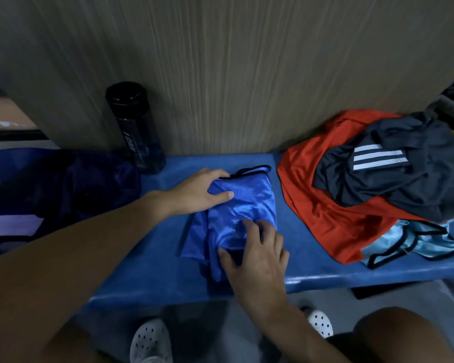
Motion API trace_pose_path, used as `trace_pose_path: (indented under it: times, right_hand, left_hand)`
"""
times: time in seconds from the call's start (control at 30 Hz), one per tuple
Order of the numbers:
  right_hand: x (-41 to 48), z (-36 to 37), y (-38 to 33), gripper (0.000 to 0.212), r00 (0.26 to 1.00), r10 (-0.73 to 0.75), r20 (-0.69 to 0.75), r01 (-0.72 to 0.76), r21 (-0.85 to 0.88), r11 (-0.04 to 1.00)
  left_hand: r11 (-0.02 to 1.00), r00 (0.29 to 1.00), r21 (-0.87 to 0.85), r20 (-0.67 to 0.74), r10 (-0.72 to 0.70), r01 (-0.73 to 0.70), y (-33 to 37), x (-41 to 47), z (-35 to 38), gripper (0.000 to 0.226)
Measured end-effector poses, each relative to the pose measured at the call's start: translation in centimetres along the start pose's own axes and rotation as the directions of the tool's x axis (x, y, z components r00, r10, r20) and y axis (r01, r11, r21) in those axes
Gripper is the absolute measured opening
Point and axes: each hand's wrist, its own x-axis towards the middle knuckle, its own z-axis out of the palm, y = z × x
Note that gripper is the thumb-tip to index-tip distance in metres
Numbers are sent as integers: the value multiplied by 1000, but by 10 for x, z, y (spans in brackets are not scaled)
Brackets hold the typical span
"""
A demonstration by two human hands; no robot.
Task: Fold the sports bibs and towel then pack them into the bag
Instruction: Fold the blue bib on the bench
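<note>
The blue bib [243,205] lies in the middle of the blue bench [312,268], already doubled into a narrow panel. Its black-trimmed edge points toward the wall and a loose layer sticks out on the left side. It looks thin, shiny and very light, so I judge it will slide over itself and over the smooth bench, and any fold will spring open unless it is pinned. I think the best places to hold it are the corners and the trimmed hem, where the layers stack, not the slick middle.

My left hand [199,191] pinches the far left corner, with the thumb on top of the cloth and the fingers curled over the edge beside the trim. My right hand [257,255] rests on the near end, its fingers spread and pressing down and its thumb against the near fold. I cannot tell whether that thumb is tucked under a layer. The bib runs between the two hands, and its near tip is hidden under my right palm.

The dark bag [63,184] slumps at the left end of the bench, near my left forearm. A black bottle [135,127] stands behind it against the wall. Well to the right, a red garment [307,200], a dark striped top [393,184] and a pale blue bib [414,242] lie heaped and unfolded.
</note>
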Motion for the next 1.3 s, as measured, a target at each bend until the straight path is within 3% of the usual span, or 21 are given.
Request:
trace_pose_path:
  times: [0.13, 0.2, 0.3, 0.37, 0.43, 0.5, 0.57, 0.63, 0.73, 0.87, 0.97, 1.1, 1.2, 1.3]
  right_hand:
    - [11, -1, 10, 66, 992, -95, 81, 97, -14, 995]
    - [29, -8, 19, 62, 980, -142, 137, 153, -70, 986]
    - [53, -21, 31, 53, 969, -191, 158, 212, -124, 969]
    - [58, -28, 34, 50, 962, -252, 101, 262, -97, 960]
    - [55, -33, 35, 49, 946, -317, 62, 321, -67, 945]
    - [52, -37, 39, 51, 934, -351, 67, 355, -65, 932]
    - [49, -40, 43, 58, 932, -349, 104, 356, -65, 932]
    - [48, -40, 48, 66, 932, -341, 120, 353, -94, 931]
    - [48, -38, 54, 62, 953, -285, 102, 297, -147, 943]
    - [53, -37, 62, 23, 960, -278, 31, 279, -179, 943]
    - [52, -40, 62, 8, 928, -370, -47, 360, -151, 921]
    - [41, -57, 51, 13, 846, -523, -106, 511, -117, 851]
    - [28, -59, 50, 8, 791, -611, -15, 606, -116, 787]
    - [22, -54, 53, 20, 781, -606, 152, 625, -170, 762]
  left_hand:
    - [992, 995, 97, -64, -73, 79, 5, -15, -1, 58]
    - [965, 978, 179, -118, -173, 192, 10, -29, -2, 55]
    - [877, 936, 327, -120, -332, 353, 21, -58, -4, 58]
    - [773, 923, 514, -113, -368, 372, 31, -78, -5, 64]
    - [679, 944, 658, -193, -267, 326, 37, -94, -4, 65]
    - [714, 958, 677, -286, 31, 178, 35, -102, -6, 57]
    - [761, 936, 644, -215, 278, -78, 26, -103, -5, 53]
    - [732, 927, 640, -80, 367, -235, 16, -101, 0, 54]
    - [713, 916, 643, -44, 398, -278, 4, -99, 5, 49]
    - [761, 895, 582, -122, 430, -286, 0, -99, -1, 38]
    - [768, 866, 564, -175, 469, -302, -1, -101, -2, 33]
    - [786, 850, 545, -230, 473, -290, -4, -111, -10, 28]
    - [769, 855, 565, -200, 479, -299, -3, -128, -10, 24]
    - [783, 876, 571, -215, 432, -247, 6, -140, -10, 29]
